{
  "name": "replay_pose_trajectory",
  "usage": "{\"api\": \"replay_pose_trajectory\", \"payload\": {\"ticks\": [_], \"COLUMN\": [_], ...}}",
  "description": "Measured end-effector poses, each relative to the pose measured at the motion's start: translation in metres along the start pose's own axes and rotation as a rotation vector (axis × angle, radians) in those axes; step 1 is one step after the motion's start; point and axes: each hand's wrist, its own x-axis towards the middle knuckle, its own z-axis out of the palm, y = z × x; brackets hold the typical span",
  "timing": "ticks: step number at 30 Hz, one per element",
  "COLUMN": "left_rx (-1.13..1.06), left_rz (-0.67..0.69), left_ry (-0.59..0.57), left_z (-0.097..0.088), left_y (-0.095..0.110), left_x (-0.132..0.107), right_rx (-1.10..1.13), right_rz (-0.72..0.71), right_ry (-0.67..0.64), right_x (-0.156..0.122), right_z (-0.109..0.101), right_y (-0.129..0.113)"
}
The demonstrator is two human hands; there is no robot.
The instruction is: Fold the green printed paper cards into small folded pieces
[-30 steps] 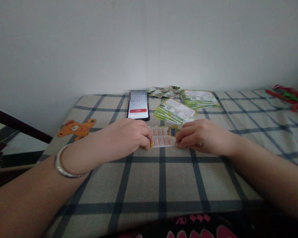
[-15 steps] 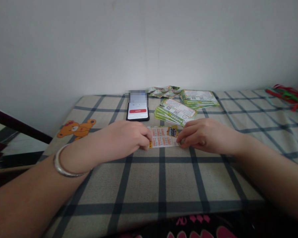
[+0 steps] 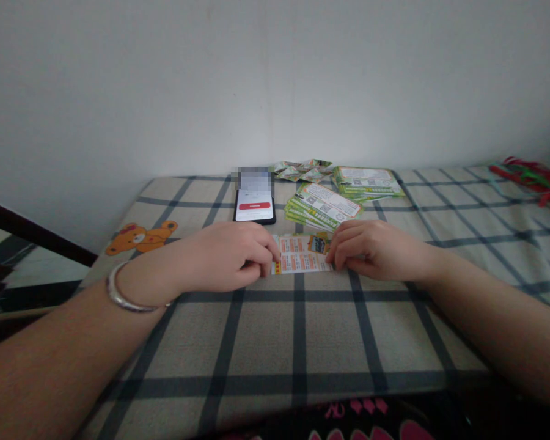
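Note:
A printed scratch card [image 3: 300,255], white with orange number blocks and a dark picture patch, lies on the checked cloth between my hands. Curled fingers of my left hand [image 3: 238,256] are at its left edge, and a silver bangle circles that wrist. My right hand [image 3: 366,249] grips the opposite edge with its fingers drawn together, covering the corner. Just behind the card, several green-edged tickets [image 3: 325,205] with printed codes are fanned out. A phone [image 3: 255,208] with a lit screen and a red button rests beyond my left hand.
A second stack of green tickets [image 3: 366,179] and a folded zigzag strip of tickets [image 3: 302,170] sit by the wall. Red and green fabric or cord [image 3: 538,186] lies at the far right. An orange bear picture [image 3: 142,237] decorates the tablecloth [image 3: 266,336] at left.
My left fingers have eased slightly off the card's left edge, showing more of its lower corner. My right fingers have shifted a little on the right edge. The card stays in place.

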Motion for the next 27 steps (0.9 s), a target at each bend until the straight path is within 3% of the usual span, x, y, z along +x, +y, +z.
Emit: {"api": "replay_pose_trajectory", "payload": {"ticks": [9,16,27], "left_rx": [0.253,0.309,0.512], "left_rz": [-0.025,-0.031,0.134], "left_ry": [0.088,0.135,0.278], "left_z": [0.017,0.026,0.031], "left_y": [0.004,0.006,0.009], "left_x": [0.007,0.009,0.014], "right_rx": [-0.100,-0.121,-0.214], "right_rz": [-0.031,-0.041,-0.029], "right_ry": [0.012,0.036,0.026], "right_x": [0.005,0.006,0.007], "right_z": [0.006,0.008,0.010], "right_y": [-0.001,0.001,-0.005]}}
